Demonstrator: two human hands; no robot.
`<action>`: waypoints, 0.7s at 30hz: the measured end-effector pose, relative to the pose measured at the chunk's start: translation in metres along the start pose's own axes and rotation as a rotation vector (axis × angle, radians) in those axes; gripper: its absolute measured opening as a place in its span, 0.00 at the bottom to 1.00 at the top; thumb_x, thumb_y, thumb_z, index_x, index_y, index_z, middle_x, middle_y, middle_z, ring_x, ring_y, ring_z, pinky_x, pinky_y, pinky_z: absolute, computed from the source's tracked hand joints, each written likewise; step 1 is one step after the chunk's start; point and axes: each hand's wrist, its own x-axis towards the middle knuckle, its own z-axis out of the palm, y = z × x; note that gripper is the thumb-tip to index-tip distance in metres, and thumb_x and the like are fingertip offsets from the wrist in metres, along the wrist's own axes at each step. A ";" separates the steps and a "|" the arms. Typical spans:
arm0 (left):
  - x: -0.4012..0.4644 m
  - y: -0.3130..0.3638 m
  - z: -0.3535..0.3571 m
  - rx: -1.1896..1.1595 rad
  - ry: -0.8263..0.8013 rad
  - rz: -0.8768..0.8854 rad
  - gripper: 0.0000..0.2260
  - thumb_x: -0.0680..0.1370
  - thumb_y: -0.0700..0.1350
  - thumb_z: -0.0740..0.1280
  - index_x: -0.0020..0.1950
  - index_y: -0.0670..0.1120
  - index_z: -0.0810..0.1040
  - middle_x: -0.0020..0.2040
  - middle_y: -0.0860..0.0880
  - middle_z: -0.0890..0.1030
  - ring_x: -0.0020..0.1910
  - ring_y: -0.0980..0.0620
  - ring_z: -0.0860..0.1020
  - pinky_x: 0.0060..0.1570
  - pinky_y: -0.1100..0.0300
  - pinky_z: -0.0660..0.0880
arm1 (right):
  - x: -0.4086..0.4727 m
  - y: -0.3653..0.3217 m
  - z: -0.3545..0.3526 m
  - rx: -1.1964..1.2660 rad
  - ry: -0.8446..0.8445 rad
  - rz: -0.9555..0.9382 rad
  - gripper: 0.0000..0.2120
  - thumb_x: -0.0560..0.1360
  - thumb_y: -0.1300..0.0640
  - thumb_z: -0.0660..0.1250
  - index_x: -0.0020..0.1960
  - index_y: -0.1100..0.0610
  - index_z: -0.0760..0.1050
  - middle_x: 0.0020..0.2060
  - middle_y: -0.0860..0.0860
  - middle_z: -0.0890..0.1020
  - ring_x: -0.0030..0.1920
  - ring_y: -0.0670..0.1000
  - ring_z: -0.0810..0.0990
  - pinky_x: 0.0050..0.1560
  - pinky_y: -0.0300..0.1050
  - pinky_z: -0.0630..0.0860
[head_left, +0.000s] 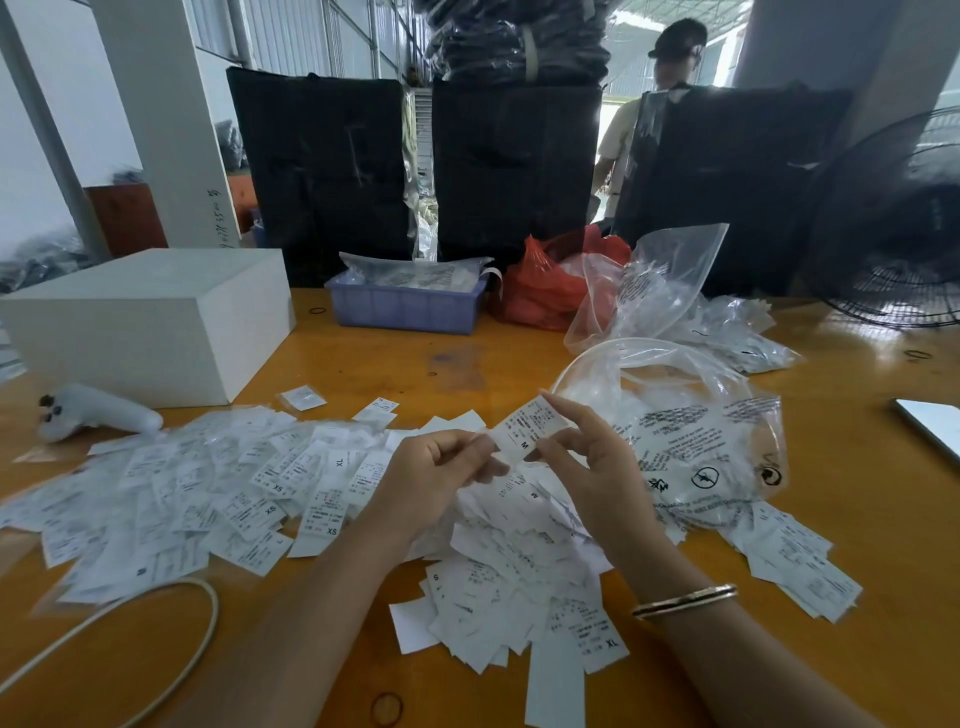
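A white size label (524, 431) printed with an M is held above the orange table (426, 358). My left hand (431, 480) pinches its left end with curled fingers. My right hand (587, 462) pinches its right side between thumb and fingers; a gold bangle sits on that wrist. Below and around both hands lies a wide heap of loose labels (218, 499) marked XS, XL, S and M.
A clear printed plastic bag (706, 457) lies right of my hands, more bags (649, 291) behind it. A white box (150, 322), a white controller (93, 413), a purple tray (405, 306), a red bag (545, 291), a fan (893, 223) and a cable (156, 623) surround the heap. A person stands behind black bags (519, 171).
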 end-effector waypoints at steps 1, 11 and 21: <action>0.000 0.000 0.001 0.000 -0.007 -0.006 0.04 0.76 0.48 0.67 0.45 0.52 0.82 0.39 0.54 0.85 0.38 0.60 0.82 0.37 0.73 0.74 | -0.001 0.000 0.000 0.008 0.004 -0.005 0.23 0.76 0.60 0.65 0.58 0.32 0.68 0.38 0.38 0.83 0.40 0.51 0.80 0.40 0.33 0.75; -0.002 -0.001 0.000 0.043 -0.024 0.001 0.06 0.78 0.48 0.66 0.45 0.51 0.83 0.39 0.54 0.85 0.36 0.61 0.81 0.36 0.73 0.73 | -0.002 0.002 0.004 0.207 0.006 0.038 0.13 0.77 0.64 0.64 0.48 0.46 0.78 0.42 0.47 0.84 0.45 0.46 0.81 0.47 0.43 0.79; 0.000 0.000 -0.002 0.058 -0.001 0.030 0.07 0.77 0.49 0.67 0.41 0.52 0.82 0.37 0.53 0.85 0.34 0.60 0.81 0.36 0.71 0.74 | 0.000 0.008 0.000 0.161 -0.101 0.023 0.14 0.77 0.66 0.63 0.48 0.47 0.78 0.42 0.49 0.83 0.44 0.49 0.81 0.49 0.52 0.79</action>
